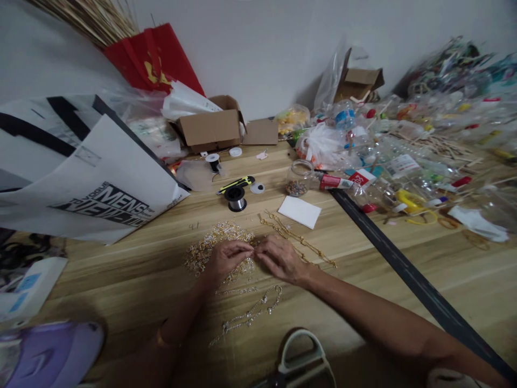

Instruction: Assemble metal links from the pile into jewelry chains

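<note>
One head-worn camera looks forward and down at the wooden table (363,280) from close above. The left hand (226,260) and right hand (280,260) sit just off centre toward six o'clock, the wall (262,54) at twelve.

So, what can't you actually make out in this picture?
Head view only.
Whatever lies between the left hand and right hand: covered by their fingers.
White-handled scissors: blades cut off by the bottom edge.
Pile of clear plastic bottles at right: blurred.
Small round glass jar: contents too small to tell.
</note>
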`<state>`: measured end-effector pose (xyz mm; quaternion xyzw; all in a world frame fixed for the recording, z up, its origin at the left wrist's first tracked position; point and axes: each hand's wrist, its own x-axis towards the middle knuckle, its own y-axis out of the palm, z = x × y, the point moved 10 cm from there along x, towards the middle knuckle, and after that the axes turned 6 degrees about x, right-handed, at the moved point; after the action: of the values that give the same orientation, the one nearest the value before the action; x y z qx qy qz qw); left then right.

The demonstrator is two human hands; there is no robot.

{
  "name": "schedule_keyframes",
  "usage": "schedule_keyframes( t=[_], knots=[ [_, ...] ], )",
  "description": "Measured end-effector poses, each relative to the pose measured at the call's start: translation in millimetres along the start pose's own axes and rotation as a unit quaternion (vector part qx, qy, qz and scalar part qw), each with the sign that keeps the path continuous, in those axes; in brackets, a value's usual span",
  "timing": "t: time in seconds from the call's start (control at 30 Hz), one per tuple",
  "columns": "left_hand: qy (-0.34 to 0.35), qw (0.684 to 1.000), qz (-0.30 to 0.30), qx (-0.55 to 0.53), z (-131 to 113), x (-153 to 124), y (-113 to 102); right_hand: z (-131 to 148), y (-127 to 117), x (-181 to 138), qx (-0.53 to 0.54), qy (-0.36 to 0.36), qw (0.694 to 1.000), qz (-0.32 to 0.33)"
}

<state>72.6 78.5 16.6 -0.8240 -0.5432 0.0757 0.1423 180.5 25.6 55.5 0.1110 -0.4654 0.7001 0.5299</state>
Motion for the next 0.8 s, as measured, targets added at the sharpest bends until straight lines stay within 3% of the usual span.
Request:
schedule_keyframes(
  t=[0.8],
  knots=[
    [-0.011, 1.0, 0.013, -0.006, 6.2, 0.9, 2.0, -1.2, 1.4, -1.0, 0.005, 0.005, 1.0, 0.006]
  ],
)
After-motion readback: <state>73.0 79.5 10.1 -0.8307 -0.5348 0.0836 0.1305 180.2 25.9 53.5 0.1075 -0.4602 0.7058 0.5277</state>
